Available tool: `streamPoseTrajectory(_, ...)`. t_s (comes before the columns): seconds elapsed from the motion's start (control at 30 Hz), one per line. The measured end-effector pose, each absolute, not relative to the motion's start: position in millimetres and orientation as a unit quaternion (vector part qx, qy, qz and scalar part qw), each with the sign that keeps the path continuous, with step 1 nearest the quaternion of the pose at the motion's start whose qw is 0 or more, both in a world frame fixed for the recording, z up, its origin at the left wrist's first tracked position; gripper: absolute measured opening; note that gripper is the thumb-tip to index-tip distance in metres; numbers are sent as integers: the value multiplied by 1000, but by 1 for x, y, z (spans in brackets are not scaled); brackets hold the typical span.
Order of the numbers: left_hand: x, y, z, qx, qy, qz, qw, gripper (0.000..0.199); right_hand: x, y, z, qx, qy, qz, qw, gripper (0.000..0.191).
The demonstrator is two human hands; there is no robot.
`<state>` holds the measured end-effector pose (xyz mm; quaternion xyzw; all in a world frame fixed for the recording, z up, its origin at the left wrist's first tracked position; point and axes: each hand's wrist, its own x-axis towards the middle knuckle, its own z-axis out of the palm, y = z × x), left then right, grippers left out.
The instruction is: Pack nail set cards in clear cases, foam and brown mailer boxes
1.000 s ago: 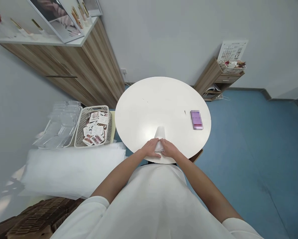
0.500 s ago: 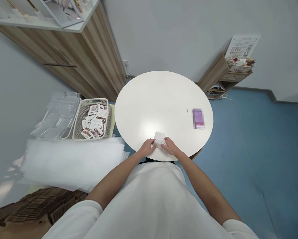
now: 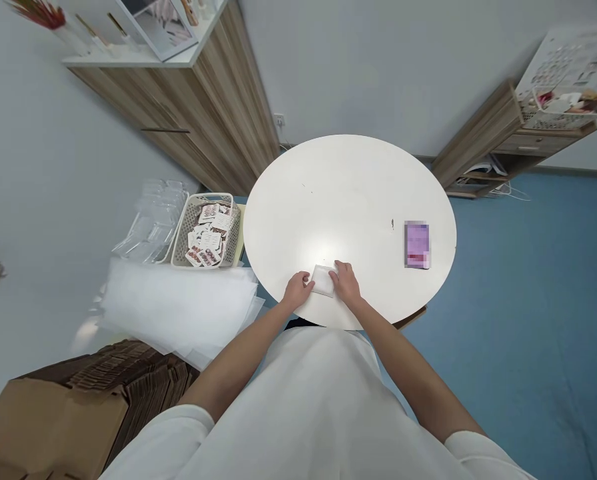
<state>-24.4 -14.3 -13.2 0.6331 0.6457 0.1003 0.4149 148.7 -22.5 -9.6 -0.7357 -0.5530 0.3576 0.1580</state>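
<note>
- Packet (image 3: 323,281): small, white and roughly square, it lies flat in our head view on the white oval surface (image 3: 348,193), near the edge closest to us and between our two hands.
- Left hand (image 3: 296,291): we have it at the packet's left edge, thumb and fingers bent towards it, the thumb touching; we cannot tell whether they pinch that edge.
- Right hand (image 3: 346,283): our thumb is on the packet's right edge and the fingers reach past its upper right corner; here too we cannot tell whether the grip is firm.
- Purple item (image 3: 417,243): well apart from our hands, it lies towards the right end of the surface, too blurred for us to make out, with a small dark mark (image 3: 392,224) just to its left.
- Left of the surface, we see a basket (image 3: 233,230) with printed cards (image 3: 208,233) inside, and clear trays (image 3: 153,220) just beside it.
- Nearer to us on that side, white sheets (image 3: 173,300) lie in a pile, and flat brown cardboard (image 3: 58,420) is stacked closer still.
- Beyond the surface, a cabinet (image 3: 233,107) bears a picture frame (image 3: 163,27) at the left; at the right, a shelf unit (image 3: 478,133) carries a small basket (image 3: 553,120).
</note>
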Motion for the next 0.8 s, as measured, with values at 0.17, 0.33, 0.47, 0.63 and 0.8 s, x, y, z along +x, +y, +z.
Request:
streamPoseTrajectory(0.17, -30, -24, -11, 588, 674, 114, 432, 31, 157, -52, -5, -725, -514, 397, 229, 45)
streamPoseTrajectory(0.33, -24, -28, -8, 527, 712, 118, 449, 39, 147, -70, -7, -664, -520, 477, 247, 44)
streamPoseTrajectory(0.47, -14, -21, -10, 505, 735, 101, 441, 36, 137, -69, -15, -661, -497, 513, 232, 49)
streamPoseTrajectory(0.63, -10, -15, -12, 515, 721, 90, 454, 22, 133, -70, -20, -666, -458, 532, 253, 49)
streamPoseTrajectory(0.8, -23, -6, -12, 514, 700, 122, 481, 20, 117, -60, -16, -693, -452, 499, 257, 46)
